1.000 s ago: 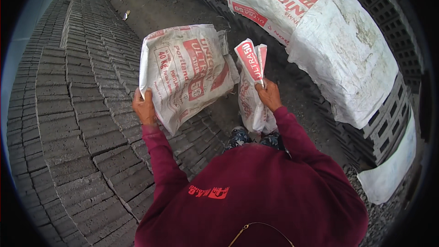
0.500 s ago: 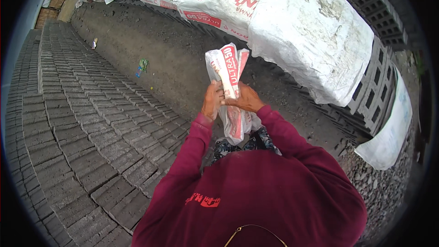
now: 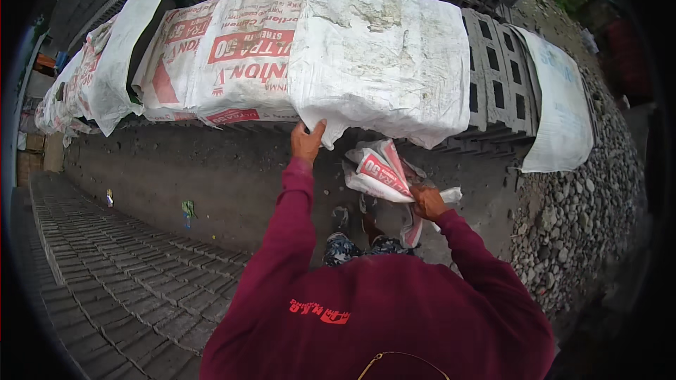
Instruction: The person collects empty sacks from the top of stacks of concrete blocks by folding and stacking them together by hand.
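Bunched sacks [image 3: 380, 177] are gathered in the right hand's [image 3: 428, 203] closed fingers; the white sack [image 3: 384, 56], still draped over blocks [image 3: 491, 63], is pinched near-left by the left hand [image 3: 305, 143].

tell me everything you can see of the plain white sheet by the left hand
The white sheet looks like weathered woven plastic, creased, with grey-brown stains mostly toward its far edge. It lies draped over stacked grey hollow blocks, near edge hanging down. Its left side meets a red-printed sack; the left hand grips its near left corner.
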`<move>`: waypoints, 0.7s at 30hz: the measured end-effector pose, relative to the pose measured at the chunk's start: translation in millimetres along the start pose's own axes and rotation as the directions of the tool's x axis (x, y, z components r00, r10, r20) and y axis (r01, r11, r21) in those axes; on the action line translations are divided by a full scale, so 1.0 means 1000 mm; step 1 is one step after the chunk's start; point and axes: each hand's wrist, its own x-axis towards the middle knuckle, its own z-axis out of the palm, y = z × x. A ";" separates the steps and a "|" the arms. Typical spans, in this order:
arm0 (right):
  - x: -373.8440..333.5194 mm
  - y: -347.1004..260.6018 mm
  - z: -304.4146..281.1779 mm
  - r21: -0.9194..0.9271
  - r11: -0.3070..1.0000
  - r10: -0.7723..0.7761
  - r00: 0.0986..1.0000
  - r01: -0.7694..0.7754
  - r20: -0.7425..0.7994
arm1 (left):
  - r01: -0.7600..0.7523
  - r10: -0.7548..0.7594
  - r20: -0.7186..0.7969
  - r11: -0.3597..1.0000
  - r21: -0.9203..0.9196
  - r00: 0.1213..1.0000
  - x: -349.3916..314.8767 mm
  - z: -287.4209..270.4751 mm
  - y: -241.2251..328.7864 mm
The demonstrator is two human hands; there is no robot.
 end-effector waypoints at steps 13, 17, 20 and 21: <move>-0.249 0.100 -0.020 0.027 0.773 0.618 0.743 -0.634 -0.257 | 0.183 0.466 0.576 0.650 -0.738 0.672 0.051 0.156 0.381; -0.313 0.137 0.013 0.169 0.587 0.792 0.520 -0.792 -0.320 | 0.150 0.539 0.604 0.660 -0.736 0.587 0.109 0.280 0.480; -0.360 0.140 0.041 0.292 0.498 0.846 0.384 -0.817 -0.370 | 0.366 0.605 0.616 0.496 -0.787 0.504 0.083 0.374 0.555; -0.368 0.146 0.045 0.332 0.492 0.847 0.354 -0.805 -0.397 | 0.308 0.712 0.594 0.509 -0.804 0.374 0.114 0.392 0.584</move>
